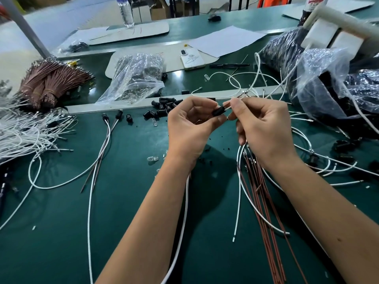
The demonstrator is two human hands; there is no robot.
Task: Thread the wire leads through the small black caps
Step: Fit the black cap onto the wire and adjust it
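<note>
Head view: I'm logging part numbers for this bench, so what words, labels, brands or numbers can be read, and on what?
No text can be read.
Water bottle: label blurred.
Red and white bottle label: print too blurred to read.
Phone case: a drawn scribble, not legible words.
White paper sheet: blank.

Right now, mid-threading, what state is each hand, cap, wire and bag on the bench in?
Left hand: pinching the small black plastic cap.
Right hand: pinching the thin white wire lead at the cap's end.
Pile of loose black caps: unthreaded, lying behind the hands.
Bundle of reddish-brown wires: loose under the right forearm.
Clear plastic bag of metal parts: open, lying flat.
</note>
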